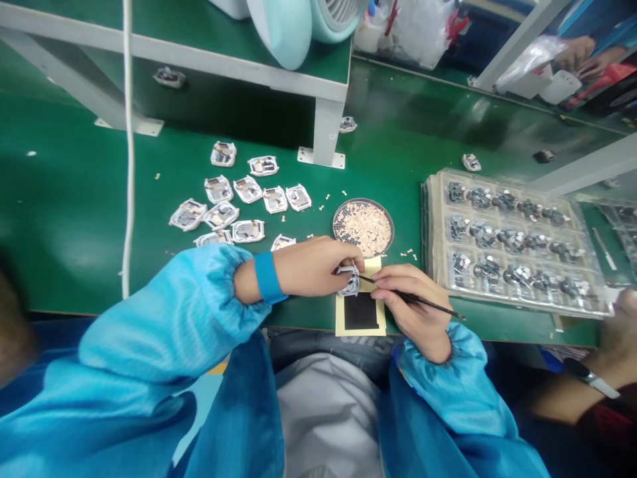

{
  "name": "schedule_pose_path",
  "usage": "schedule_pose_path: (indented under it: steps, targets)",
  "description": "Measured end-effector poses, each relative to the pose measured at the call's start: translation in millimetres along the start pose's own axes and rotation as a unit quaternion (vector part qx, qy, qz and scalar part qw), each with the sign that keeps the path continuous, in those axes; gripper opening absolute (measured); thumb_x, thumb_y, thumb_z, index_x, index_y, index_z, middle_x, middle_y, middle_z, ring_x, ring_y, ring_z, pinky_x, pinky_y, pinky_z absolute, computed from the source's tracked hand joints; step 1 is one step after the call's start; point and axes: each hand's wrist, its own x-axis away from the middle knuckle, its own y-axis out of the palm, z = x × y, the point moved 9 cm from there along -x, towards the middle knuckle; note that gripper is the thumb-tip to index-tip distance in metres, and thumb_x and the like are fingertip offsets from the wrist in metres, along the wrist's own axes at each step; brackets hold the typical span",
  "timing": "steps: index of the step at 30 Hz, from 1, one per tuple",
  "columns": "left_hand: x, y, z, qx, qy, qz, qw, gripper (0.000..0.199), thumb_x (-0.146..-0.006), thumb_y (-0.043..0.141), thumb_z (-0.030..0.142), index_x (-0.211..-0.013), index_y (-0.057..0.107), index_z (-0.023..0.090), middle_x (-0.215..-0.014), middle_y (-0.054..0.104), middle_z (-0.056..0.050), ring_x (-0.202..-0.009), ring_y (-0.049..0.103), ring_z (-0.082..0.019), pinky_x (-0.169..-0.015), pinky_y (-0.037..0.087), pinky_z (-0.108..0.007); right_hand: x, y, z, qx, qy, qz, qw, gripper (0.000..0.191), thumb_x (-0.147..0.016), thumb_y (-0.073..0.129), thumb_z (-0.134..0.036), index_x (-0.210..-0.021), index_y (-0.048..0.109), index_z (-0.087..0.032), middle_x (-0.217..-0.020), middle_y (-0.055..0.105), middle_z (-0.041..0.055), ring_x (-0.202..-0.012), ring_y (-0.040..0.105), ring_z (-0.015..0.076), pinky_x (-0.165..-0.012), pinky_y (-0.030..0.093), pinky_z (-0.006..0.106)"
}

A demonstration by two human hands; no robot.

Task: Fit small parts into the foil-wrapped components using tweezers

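Observation:
My left hand [318,264], with a blue band at the wrist, is closed on a small white watch case [350,281] with parts inside. My right hand [411,299] pinches dark tweezers [423,302], whose tip reaches the case's right side. Whether the tip holds anything is too small to tell. Below the case lies a yellow sheet with a black patch [361,312]. Just beyond my hands sits a round dish [391,229] full of tiny beige pieces [365,226]. Several similar white cases [247,189] lie on the green table left of the dish.
Clear trays [517,239] holding several small metal assemblies are stacked at right. A raised shelf [223,63] on grey legs carries a pale blue fan [283,30]. A white cable [128,146] hangs at left. Another person's arm [582,392] is at right; more hands [582,56] work far right.

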Motion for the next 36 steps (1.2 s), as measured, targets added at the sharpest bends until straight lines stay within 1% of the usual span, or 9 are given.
schedule_pose_path:
  steps: [5,11,14,17,20,23,27,32,36]
  targets:
    - [0,-0.6,1,0.001,-0.008,-0.003,1.0,0.026,-0.084,0.062,0.015,-0.107,0.072,0.022,-0.08,0.073,0.002,-0.07,0.065,-0.014,-0.063,0.039,-0.023,-1,0,0,0.004,-0.002,0.0,1.0,0.026,-0.086,0.075,-0.006,-0.103,0.076,-0.026,-0.1,0.076,0.0047,-0.092,0.073,0.0213,-0.081,0.06,0.038]
    - [0,-0.6,0,-0.003,-0.014,-0.008,1.0,0.029,-0.084,0.06,0.017,-0.11,0.072,0.023,-0.084,0.074,0.001,-0.075,0.067,-0.016,-0.067,0.041,-0.024,-1,3,-1,0.014,-0.016,-0.006,1.0,0.028,-0.083,0.077,-0.004,-0.103,0.076,-0.023,-0.1,0.076,0.0051,-0.093,0.073,0.0212,-0.081,0.059,0.037]
    - [1,-0.1,1,-0.006,-0.015,-0.016,1.0,0.031,-0.084,0.06,0.016,-0.111,0.071,0.022,-0.085,0.075,0.001,-0.075,0.067,-0.016,-0.067,0.042,-0.025,2,-2,-1,0.002,-0.017,0.013,1.0,0.031,-0.081,0.079,-0.004,-0.106,0.075,-0.023,-0.098,0.075,0.0051,-0.089,0.072,0.0211,-0.079,0.059,0.037]
    - [3,0.4,3,-0.01,-0.013,-0.025,1.0,0.034,-0.081,0.061,0.015,-0.114,0.07,0.022,-0.085,0.075,0.001,-0.074,0.067,-0.016,-0.067,0.042,-0.025,5,-8,2,-0.005,-0.003,0.032,0.999,0.032,-0.081,0.079,-0.004,-0.106,0.075,-0.023,-0.096,0.075,0.0053,-0.088,0.072,0.0213,-0.076,0.059,0.036]
    - [4,-0.4,4,-0.009,-0.01,-0.026,1.0,0.036,-0.08,0.061,0.014,-0.114,0.07,0.022,-0.086,0.074,0.0,-0.074,0.067,-0.016,-0.067,0.042,-0.025,5,-5,3,0.008,-0.001,0.019,1.0,0.032,-0.081,0.079,-0.005,-0.106,0.074,-0.023,-0.096,0.075,0.0054,-0.089,0.071,0.0213,-0.076,0.058,0.036]
    - [4,-0.5,4,-0.004,-0.016,-0.028,0.999,0.034,-0.081,0.061,0.015,-0.114,0.07,0.021,-0.086,0.074,0.0,-0.074,0.066,-0.016,-0.067,0.042,-0.025,4,0,-4,0.029,-0.031,-0.004,0.999,0.034,-0.081,0.079,-0.004,-0.109,0.073,-0.022,-0.097,0.075,0.0058,-0.087,0.071,0.0202,-0.076,0.058,0.035]
    - [3,-0.4,4,0.002,-0.017,-0.029,0.999,0.034,-0.081,0.062,0.015,-0.114,0.07,0.021,-0.086,0.074,0.0,-0.073,0.065,-0.016,-0.066,0.042,-0.024,3,1,-12,0.04,-0.056,-0.009,0.998,0.036,-0.082,0.079,-0.003,-0.112,0.072,-0.021,-0.098,0.074,0.0064,-0.087,0.071,0.0191,-0.077,0.057,0.034]
    - [3,-0.2,3,0.005,-0.02,-0.029,0.999,0.034,-0.081,0.063,0.014,-0.113,0.071,0.021,-0.085,0.073,0.0,-0.074,0.065,-0.016,-0.066,0.042,-0.024,4,2,-6,0.034,-0.039,-0.015,0.999,0.036,-0.082,0.079,-0.004,-0.113,0.072,-0.022,-0.1,0.074,0.0063,-0.09,0.071,0.0196,-0.079,0.058,0.035]
    - [3,-0.8,3,0.008,-0.015,-0.041,0.999,0.036,-0.081,0.062,0.012,-0.115,0.07,0.021,-0.085,0.072,0.0,-0.072,0.063,-0.015,-0.065,0.041,-0.024,5,1,2,0.012,-0.009,-0.013,1.0,0.034,-0.081,0.079,-0.004,-0.109,0.073,-0.023,-0.097,0.075,0.0054,-0.089,0.071,0.02,-0.079,0.057,0.036]
